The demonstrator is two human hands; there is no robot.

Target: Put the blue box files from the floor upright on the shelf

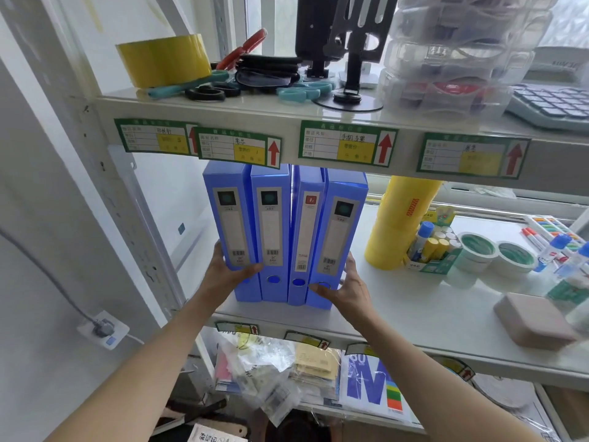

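Several blue box files (283, 231) stand upright, spines outward, at the left end of the middle shelf (414, 311). My left hand (229, 272) wraps around the lower part of the leftmost file (229, 218), thumb across its spine. My right hand (344, 287) clasps the lower right side of the rightmost file (341, 237), thumb on the finger hole of its spine. The row sits pressed between both hands.
Right of the files stand yellow tape rolls (401, 224), a box of glue sticks (430, 250), white tape rolls (497, 255) and a pink block (535, 323). The upper shelf (287, 122) hangs close above the files. The grey upright post (134, 218) is at their left.
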